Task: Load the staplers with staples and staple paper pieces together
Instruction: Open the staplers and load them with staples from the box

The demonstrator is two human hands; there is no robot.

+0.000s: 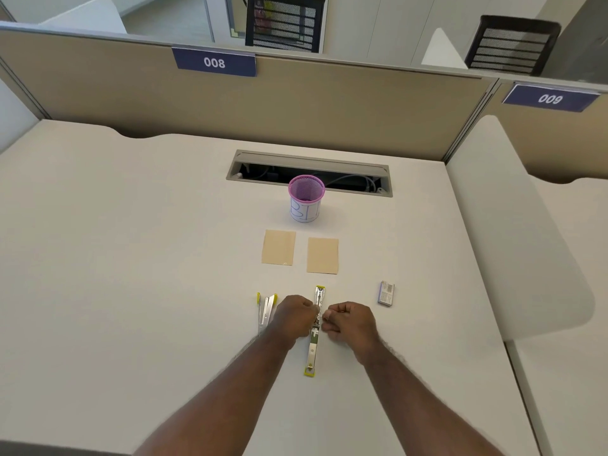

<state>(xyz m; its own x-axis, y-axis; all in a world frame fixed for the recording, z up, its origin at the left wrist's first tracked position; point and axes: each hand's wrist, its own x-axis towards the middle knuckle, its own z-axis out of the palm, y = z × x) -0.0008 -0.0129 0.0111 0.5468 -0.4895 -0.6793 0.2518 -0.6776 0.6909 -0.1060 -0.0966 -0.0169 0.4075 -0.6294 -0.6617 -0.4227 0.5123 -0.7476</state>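
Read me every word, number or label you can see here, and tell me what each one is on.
"008": white digits on the blue sign on the beige partition.
"009": blue sign on the next partition, right.
"BIN", apparently: blue handwriting on the white label round the pink mesh cup; the last letter is partly hidden.
Small staple box: print too small to read.

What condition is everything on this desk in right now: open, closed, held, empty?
Middle stapler: swung fully open, flat on the desk, both hands at its hinge.
Left stapler: partly open, untouched.
Left hand: pinching the middle stapler.
Right hand: fingers curled beside it.
Staple box: closed, lying apart.
Two paper pieces: separate, unstapled.
Pink mesh cup: upright, looks empty.
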